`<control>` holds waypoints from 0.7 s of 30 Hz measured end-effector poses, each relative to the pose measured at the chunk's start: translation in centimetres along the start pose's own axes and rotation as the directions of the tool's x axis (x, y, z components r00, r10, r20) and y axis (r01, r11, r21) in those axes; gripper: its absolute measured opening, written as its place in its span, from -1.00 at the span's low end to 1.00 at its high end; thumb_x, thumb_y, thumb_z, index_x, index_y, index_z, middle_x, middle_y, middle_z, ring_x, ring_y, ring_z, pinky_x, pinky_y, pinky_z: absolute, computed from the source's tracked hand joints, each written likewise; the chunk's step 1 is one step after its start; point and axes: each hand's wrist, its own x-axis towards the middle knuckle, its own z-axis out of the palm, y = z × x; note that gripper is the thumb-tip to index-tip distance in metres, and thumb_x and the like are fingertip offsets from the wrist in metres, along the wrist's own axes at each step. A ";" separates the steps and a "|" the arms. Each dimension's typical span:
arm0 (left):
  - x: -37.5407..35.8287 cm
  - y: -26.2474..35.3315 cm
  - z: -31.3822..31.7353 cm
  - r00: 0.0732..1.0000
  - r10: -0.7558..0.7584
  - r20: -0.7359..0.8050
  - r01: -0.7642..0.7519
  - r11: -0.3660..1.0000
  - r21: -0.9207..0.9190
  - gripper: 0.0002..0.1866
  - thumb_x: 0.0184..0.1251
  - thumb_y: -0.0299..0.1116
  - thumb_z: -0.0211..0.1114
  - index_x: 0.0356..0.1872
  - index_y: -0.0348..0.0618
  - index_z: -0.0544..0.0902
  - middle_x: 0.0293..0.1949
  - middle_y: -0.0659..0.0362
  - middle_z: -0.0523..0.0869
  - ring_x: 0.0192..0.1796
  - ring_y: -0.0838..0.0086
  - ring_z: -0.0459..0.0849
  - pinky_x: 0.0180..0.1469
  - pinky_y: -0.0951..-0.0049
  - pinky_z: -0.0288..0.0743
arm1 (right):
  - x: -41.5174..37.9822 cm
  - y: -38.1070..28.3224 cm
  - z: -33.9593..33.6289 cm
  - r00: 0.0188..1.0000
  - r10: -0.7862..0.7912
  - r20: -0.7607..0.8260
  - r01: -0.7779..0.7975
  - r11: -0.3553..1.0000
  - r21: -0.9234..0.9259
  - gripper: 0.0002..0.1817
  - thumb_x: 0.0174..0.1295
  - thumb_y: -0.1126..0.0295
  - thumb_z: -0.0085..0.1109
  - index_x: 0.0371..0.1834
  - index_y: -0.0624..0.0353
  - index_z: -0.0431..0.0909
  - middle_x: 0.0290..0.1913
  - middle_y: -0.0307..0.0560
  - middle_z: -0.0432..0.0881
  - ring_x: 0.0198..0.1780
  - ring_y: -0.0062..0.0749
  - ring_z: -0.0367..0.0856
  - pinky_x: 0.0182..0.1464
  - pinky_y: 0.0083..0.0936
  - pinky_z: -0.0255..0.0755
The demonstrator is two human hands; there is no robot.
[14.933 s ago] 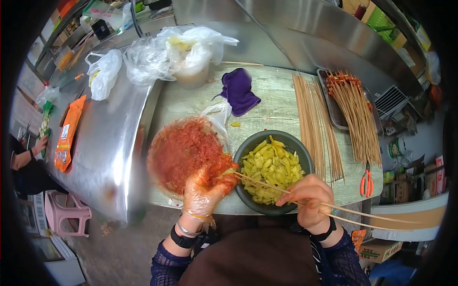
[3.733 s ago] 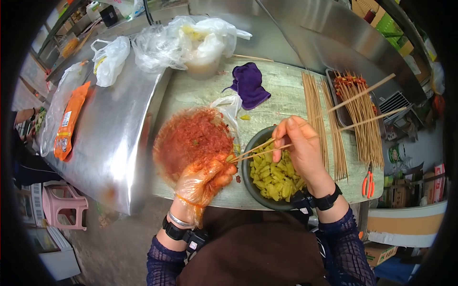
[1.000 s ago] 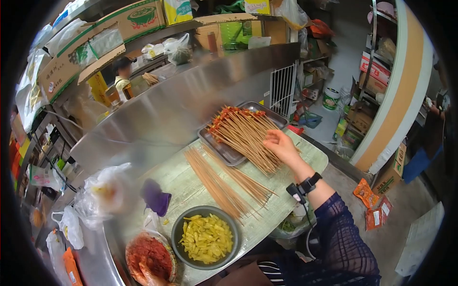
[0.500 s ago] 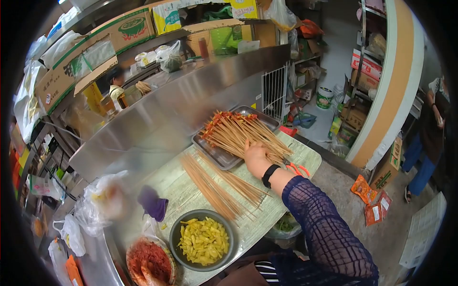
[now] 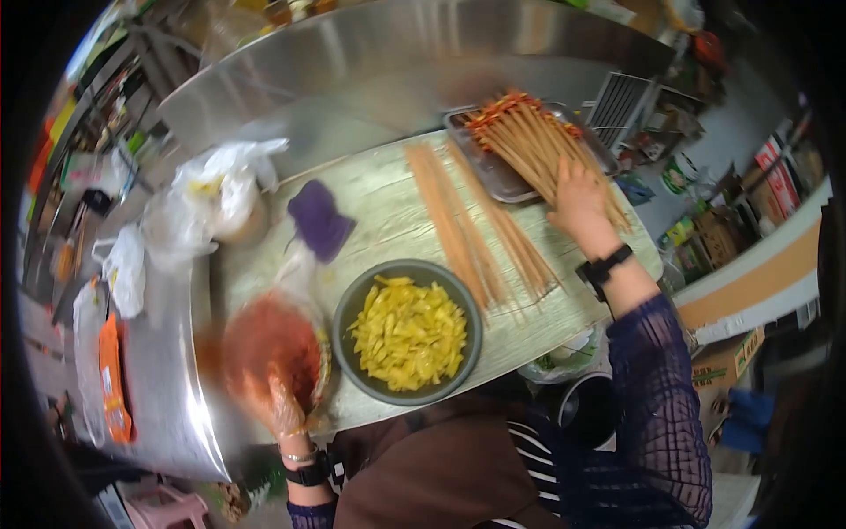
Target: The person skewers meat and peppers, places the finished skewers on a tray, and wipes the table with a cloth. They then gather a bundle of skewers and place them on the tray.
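Note:
My left hand [image 5: 273, 401], in a clear glove, is in the bowl of red minced meat [image 5: 273, 348]; motion blurs its fingers. My right hand [image 5: 582, 201] rests on the bare stick ends of the skewers [image 5: 529, 145], fingers bent over them; whether it grips any is unclear. Those skewers, with red and yellow pieces at their far ends, lie in a metal tray [image 5: 508, 187]. Loose bare sticks [image 5: 449, 225] lie on the board left of the tray. Between my hands is a grey bowl of yellow-green pieces [image 5: 410, 335].
A purple cloth [image 5: 319, 220] lies on the pale board [image 5: 370, 189]. White plastic bags [image 5: 225, 198] stand at the left. Behind the board rises a metal wall [image 5: 379, 62]. A black bucket [image 5: 589, 410] is below the front edge. An orange packet [image 5: 113, 379] lies far left.
The view has turned down and left, so the tray and skewers sit higher and further right. My left wrist and forearm have come into view. My right hand remains at the skewers.

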 end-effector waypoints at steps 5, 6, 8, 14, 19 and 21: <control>-0.9 0.4 0.5 0.977 -0.213 0.003 0.208 0.951 -0.230 -0.55 0.30 -0.52 0.16 0.22 -0.36 0.41 0.19 0.04 0.50 0.20 0.33 0.48 0.28 0.33 0.34 | -7.9 -4.5 -4.3 0.840 -0.472 0.268 -0.024 0.461 0.887 -0.24 0.12 0.15 0.32 0.32 0.31 0.26 -0.21 0.04 0.66 -0.27 -0.32 0.66 -0.24 -0.42 0.53; -0.7 1.6 0.4 0.971 -0.238 0.023 0.234 0.924 -0.304 -0.55 0.29 -0.53 0.16 0.22 -0.36 0.41 0.19 0.03 0.50 0.20 0.33 0.48 0.28 0.33 0.33 | -9.6 -5.8 -4.6 0.730 -0.577 0.367 -0.164 0.373 0.913 -0.28 0.14 0.18 0.31 0.30 0.31 0.27 -0.27 -0.02 0.66 -0.34 -0.39 0.66 -0.34 -0.47 0.52; -0.6 2.2 0.8 0.962 -0.272 0.030 0.257 0.859 -0.444 -0.54 0.29 -0.54 0.14 0.22 -0.36 0.41 0.19 0.03 0.50 0.20 0.32 0.48 0.28 0.33 0.33 | -12.0 -7.8 -4.3 0.606 -0.674 0.423 -0.379 0.222 0.898 -0.35 0.18 0.23 0.26 0.28 0.30 0.28 -0.32 -0.09 0.65 -0.40 -0.49 0.64 -0.46 -0.57 0.50; -0.8 2.2 0.3 0.951 -0.308 0.036 0.291 0.842 -0.454 -0.54 0.29 -0.51 0.16 0.22 -0.35 0.41 0.19 0.02 0.51 0.20 0.31 0.49 0.28 0.34 0.33 | -13.2 -9.6 -4.3 0.647 -0.643 0.410 -0.599 -0.095 0.795 -0.48 0.21 0.42 0.06 0.27 0.24 0.26 -0.22 -0.17 0.63 -0.45 -0.61 0.59 -0.55 -0.70 0.46; -1.0 2.4 0.3 0.932 -0.349 0.100 0.339 0.737 -0.585 -0.56 0.33 -0.46 0.18 0.21 -0.35 0.41 0.17 0.03 0.52 0.18 0.32 0.50 0.25 0.34 0.36 | -9.7 -9.0 -5.5 0.675 -0.587 0.447 -0.660 -0.211 0.721 -0.52 0.18 0.50 -0.01 0.22 0.26 0.28 -0.20 -0.09 0.62 -0.46 -0.60 0.60 -0.62 -0.71 0.45; -1.3 2.2 0.0 0.927 -0.358 0.107 0.357 0.763 -0.539 -0.57 0.34 -0.45 0.18 0.21 -0.35 0.41 0.17 0.03 0.52 0.17 0.33 0.51 0.23 0.34 0.39 | -6.4 -9.5 -5.5 0.694 -0.594 0.407 -0.634 -0.237 0.736 -0.58 0.21 0.48 -0.03 0.17 0.27 0.30 -0.22 -0.04 0.62 -0.51 -0.58 0.60 -0.64 -0.71 0.45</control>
